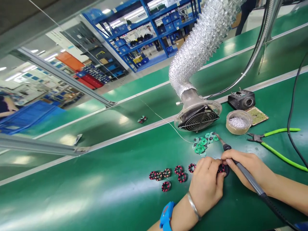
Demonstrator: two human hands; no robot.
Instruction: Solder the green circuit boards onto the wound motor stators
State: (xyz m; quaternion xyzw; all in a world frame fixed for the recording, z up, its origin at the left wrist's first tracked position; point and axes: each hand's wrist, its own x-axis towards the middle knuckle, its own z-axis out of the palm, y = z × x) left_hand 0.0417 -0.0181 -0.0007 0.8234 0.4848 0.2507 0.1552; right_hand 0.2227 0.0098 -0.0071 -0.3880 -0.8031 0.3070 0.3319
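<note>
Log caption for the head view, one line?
Left hand at a small ring, right hand holding a soldering iron.

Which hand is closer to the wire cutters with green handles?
The right hand. It is just below the wire cutters in the picture; the left hand is farther off, to their lower left.

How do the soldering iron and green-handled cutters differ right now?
The right hand holds the soldering iron; the cutters lie on the bench. The iron's handle is grey and black, the cutters' bright green. The iron has one handle, the cutters two, spread apart. Both have metal ends.
</note>
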